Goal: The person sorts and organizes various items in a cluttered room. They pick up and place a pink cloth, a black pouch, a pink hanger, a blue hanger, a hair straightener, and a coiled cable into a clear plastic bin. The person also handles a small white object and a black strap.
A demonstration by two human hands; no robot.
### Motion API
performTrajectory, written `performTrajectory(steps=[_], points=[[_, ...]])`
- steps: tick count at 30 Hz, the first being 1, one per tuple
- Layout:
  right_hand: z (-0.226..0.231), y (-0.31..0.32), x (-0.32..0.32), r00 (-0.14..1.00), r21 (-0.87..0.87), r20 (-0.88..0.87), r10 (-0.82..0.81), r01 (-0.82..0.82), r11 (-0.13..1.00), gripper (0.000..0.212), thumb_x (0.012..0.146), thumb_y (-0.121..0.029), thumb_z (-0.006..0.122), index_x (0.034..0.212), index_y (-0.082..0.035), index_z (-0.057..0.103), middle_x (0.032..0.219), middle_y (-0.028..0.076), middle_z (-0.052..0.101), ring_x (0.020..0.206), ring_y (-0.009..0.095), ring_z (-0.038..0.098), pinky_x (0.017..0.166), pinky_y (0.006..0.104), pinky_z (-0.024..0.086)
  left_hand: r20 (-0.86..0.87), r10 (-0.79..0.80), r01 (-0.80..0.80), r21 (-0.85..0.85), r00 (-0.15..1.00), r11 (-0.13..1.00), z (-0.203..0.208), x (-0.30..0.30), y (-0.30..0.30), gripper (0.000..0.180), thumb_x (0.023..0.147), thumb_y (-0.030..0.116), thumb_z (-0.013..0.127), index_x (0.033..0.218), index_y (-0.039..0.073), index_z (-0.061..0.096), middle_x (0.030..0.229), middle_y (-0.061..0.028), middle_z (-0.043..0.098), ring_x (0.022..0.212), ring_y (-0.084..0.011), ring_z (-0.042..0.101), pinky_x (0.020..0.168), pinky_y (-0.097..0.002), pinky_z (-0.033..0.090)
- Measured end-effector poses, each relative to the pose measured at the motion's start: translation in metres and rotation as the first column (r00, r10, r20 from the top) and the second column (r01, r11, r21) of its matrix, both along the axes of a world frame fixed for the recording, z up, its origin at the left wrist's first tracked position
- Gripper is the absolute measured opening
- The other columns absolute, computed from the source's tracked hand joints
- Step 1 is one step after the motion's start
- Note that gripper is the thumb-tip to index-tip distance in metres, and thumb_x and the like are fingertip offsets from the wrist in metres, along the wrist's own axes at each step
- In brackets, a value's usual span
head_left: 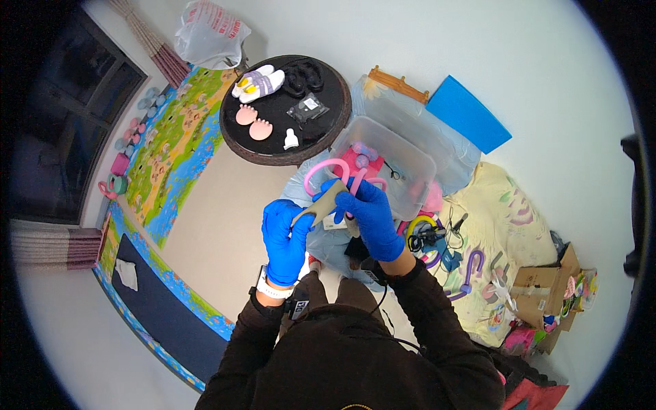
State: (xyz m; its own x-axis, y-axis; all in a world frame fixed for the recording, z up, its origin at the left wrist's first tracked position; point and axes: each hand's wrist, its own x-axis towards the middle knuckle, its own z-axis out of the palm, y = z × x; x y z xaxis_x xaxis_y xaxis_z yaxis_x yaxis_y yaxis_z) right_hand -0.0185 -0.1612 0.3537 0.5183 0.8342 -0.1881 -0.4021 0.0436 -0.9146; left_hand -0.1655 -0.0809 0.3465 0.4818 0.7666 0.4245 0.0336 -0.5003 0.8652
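My left hand (283, 236), in a blue glove, pinches the lower end of a beige, curved, sleeve-like piece (322, 203). At its upper right end, my right hand (376, 222), gloved in the same blue, has its fingers closed on it. The piece bends between both hands above my lap; its exact kind I cannot make out. Just beyond the hands, pink foam-like loops (326, 164) rise beside a clear plastic bin (417, 154). Whether the loops touch my fingers is hidden. Inside the bin lie a pink item and purple balls (362, 152).
A round black table (283, 147) at the back holds white shoes (263, 82), pink toe pads (260, 130) and a dark packet (307, 107). On the right, a floral-sheeted bed (506, 205) carries cables, a purple U-shaped tube (471, 270) and a cardboard box (540, 290). A colourful mat (174, 137) lies left.
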Motion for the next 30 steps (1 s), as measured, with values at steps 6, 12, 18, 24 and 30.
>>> performTrajectory(steps=[6, 12, 18, 24, 30], points=[[0.011, 0.009, -0.014, 0.998, 0.036, -0.029, 0.048, -0.047, 0.998, 0.019, 0.087, -0.017, 0.061, 0.096, 0.0, 0.061, 0.076, 0.006, 0.063, 0.059, 0.011, 0.058, 0.051, 0.0206, 0.044, -0.023, 0.012, -0.015, -0.101, 1.0, 0.995, -0.021, -0.016, 0.004, 0.027, 0.095, 0.022, 0.046, 0.079, 0.001, 0.052, 0.081, -0.0075, 0.054, 0.053, -0.0095, 0.047, 0.047, -0.023, 0.038], [0.014, 0.005, -0.011, 0.993, -0.063, 0.079, 0.086, -0.081, 0.995, 0.022, 0.086, -0.021, 0.063, 0.097, -0.002, 0.061, 0.073, 0.004, 0.061, 0.057, 0.009, 0.056, 0.051, 0.0203, 0.044, 0.181, -0.17, 0.219, -0.299, 0.969, 0.929, -0.004, -0.008, 0.012, 0.028, 0.086, 0.014, 0.056, 0.111, 0.003, 0.059, 0.089, -0.0152, 0.063, 0.076, -0.0245, 0.061, 0.072, -0.0306, 0.049], [-0.002, -0.007, 0.025, 0.869, -0.157, 0.144, 0.474, -0.453, 0.878, 0.03, 0.088, -0.03, 0.057, 0.105, -0.006, 0.059, 0.08, 0.003, 0.062, 0.061, 0.006, 0.054, 0.049, 0.018, 0.04, -0.253, -0.257, 0.172, -0.316, 0.933, 0.933, 0.016, -0.014, 0.024, 0.05, 0.081, 0.023, 0.067, 0.125, 0.006, 0.052, 0.097, -0.0086, 0.063, 0.077, -0.0177, 0.061, 0.072, -0.0297, 0.05], [-0.028, -0.054, 0.087, 0.975, -0.024, -0.187, 0.118, -0.124, 0.992, 0.039, 0.092, -0.036, 0.048, 0.093, 0.002, 0.06, 0.078, 0.011, 0.061, 0.063, 0.018, 0.057, 0.058, 0.0295, 0.046, 0.322, -0.039, 0.266, -0.699, 0.946, 0.664, 0.013, -0.075, 0.068, 0.035, 0.087, 0.02, 0.053, 0.118, 0.003, 0.048, 0.092, -0.0076, 0.058, 0.077, -0.019, 0.058, 0.066, -0.0313, 0.048], [-0.054, -0.084, 0.113, 0.94, -0.065, -0.081, 0.331, -0.336, 0.94, 0.032, 0.089, -0.028, 0.055, 0.102, 0.002, 0.056, 0.077, 0.007, 0.054, 0.066, 0.019, 0.053, 0.061, 0.0333, 0.048, 0.585, 0.029, 0.497, -0.713, 0.81, 0.494, 0.019, -0.109, 0.092, 0.032, 0.094, 0.023, 0.046, 0.119, 0.003, 0.045, 0.08, -0.001, 0.044, 0.06, -0.0086, 0.04, 0.053, -0.0221, 0.033]])
